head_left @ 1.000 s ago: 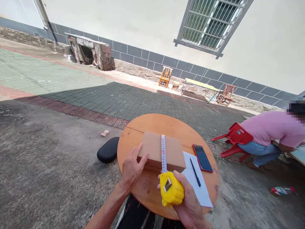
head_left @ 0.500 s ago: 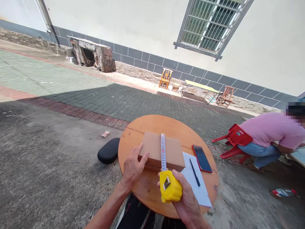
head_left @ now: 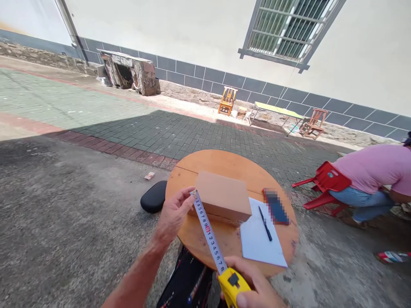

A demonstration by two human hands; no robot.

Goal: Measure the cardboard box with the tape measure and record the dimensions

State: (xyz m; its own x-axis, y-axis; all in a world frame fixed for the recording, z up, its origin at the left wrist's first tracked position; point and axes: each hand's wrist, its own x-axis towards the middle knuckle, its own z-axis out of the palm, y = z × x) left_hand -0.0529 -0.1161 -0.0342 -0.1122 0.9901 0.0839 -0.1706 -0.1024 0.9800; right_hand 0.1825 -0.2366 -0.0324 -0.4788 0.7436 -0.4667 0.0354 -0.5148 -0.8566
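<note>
A brown cardboard box (head_left: 223, 197) lies on a round wooden table (head_left: 221, 164). My left hand (head_left: 173, 214) pinches the end of the white tape blade (head_left: 208, 232) at the box's near left corner. Near the bottom edge my right hand (head_left: 253, 288) grips the yellow tape measure case (head_left: 231, 290), and the blade runs slanted between the two hands, off the box. To the right of the box lie a white sheet of paper (head_left: 261, 241), a black pen (head_left: 265, 217) on it, and a phone (head_left: 276, 206).
A black padded stool (head_left: 154, 196) stands left of the table. At the right a person in a pink shirt (head_left: 375, 169) crouches by a red plastic chair (head_left: 324, 184). Wooden chairs (head_left: 227, 101) and a folding table (head_left: 276, 110) stand by the far wall.
The tape came off the top of the box. My left hand left the box's side and took the blade's end; my right hand pulled the case back toward me.
</note>
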